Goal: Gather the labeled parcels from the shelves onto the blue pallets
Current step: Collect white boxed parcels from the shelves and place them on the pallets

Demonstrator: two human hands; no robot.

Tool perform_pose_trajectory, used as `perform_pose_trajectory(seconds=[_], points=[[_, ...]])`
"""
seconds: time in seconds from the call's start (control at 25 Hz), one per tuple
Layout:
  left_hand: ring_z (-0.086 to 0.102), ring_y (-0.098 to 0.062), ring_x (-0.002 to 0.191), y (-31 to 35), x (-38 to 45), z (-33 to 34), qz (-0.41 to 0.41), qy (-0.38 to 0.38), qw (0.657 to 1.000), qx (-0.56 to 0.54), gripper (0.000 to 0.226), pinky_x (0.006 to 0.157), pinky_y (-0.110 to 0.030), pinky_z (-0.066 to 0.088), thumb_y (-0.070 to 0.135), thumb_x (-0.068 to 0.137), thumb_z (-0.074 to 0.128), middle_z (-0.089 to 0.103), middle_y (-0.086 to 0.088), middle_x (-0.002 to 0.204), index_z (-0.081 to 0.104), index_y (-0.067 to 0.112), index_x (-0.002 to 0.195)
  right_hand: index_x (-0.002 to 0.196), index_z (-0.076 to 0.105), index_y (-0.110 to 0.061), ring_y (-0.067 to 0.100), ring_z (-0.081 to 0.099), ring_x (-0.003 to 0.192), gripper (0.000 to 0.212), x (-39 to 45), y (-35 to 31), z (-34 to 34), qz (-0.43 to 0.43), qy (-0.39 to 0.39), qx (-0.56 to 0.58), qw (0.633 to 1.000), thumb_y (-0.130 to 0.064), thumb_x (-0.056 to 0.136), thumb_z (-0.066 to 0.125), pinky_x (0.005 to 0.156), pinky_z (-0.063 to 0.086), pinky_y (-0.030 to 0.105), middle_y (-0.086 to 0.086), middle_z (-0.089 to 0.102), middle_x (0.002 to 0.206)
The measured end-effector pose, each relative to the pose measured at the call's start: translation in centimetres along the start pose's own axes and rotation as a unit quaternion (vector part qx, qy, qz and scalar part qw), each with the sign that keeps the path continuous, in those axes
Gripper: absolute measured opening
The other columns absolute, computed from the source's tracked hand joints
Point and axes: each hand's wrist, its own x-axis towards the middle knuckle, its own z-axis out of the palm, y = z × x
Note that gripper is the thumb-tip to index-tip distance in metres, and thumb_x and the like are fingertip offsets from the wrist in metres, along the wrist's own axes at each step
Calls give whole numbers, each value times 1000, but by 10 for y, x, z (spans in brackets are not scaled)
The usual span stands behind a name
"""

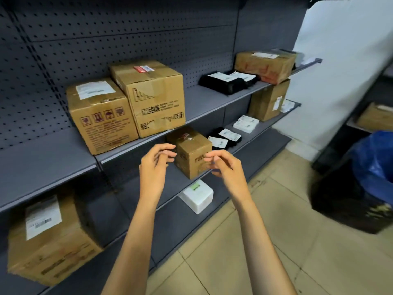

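A small brown cardboard box (191,153) with a label on top stands at the front edge of the middle shelf (251,143). My left hand (156,159) hovers just left of it, fingers loosely curled and holding nothing. My right hand (223,163) is in front of the box's right face, fingers loosely bent; I cannot tell whether it touches the box. Two larger labeled boxes, one (102,116) and the other (153,96), sit on the upper shelf above. No blue pallet shows.
Black labeled bags (228,81) and another box (265,64) lie further right on the upper shelf. A white parcel (196,196) sits on the bottom shelf, a big box (49,237) at lower left. A dark bin with a blue bag (370,179) stands on the tiled floor at right.
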Motion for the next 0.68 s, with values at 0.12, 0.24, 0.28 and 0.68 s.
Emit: perform_pose_trajectory(seconds=[0.12, 0.24, 0.28, 0.68], points=[[69, -1, 83, -5, 1, 45, -3, -37, 999, -9, 36, 74, -12, 50, 0, 101, 45, 75, 1, 91, 73, 22, 100, 103, 71, -9, 15, 68, 90, 27, -1, 10, -50, 44, 41, -1, 998, -9, 106, 44, 76, 52, 19, 13, 74, 106], [69, 0, 83, -9, 3, 84, -12, -75, 997, -12, 33, 73, -10, 50, -2, 100, 45, 75, 0, 92, 73, 16, 101, 101, 71, -15, 11, 68, 87, 28, 1, 21, -89, 68, 75, -16, 995, -10, 106, 44, 77, 50, 23, 7, 75, 104], [70, -2, 84, -9, 4, 96, -15, -86, 996, -17, 33, 74, -12, 51, -2, 100, 46, 75, 0, 93, 73, 17, 100, 101, 71, -15, 9, 68, 86, 27, 2, 24, -101, 72, 85, -19, 994, -10, 106, 44, 77, 50, 22, 5, 76, 103], [69, -2, 76, -15, 48, 208, -49, -221, 974, -31, 29, 72, -15, 52, 3, 101, 48, 74, 2, 88, 72, 19, 103, 107, 69, -8, 8, 66, 83, 24, 34, 39, -177, 79, 170, -26, 982, -9, 105, 45, 69, 48, 10, -1, 73, 98]])
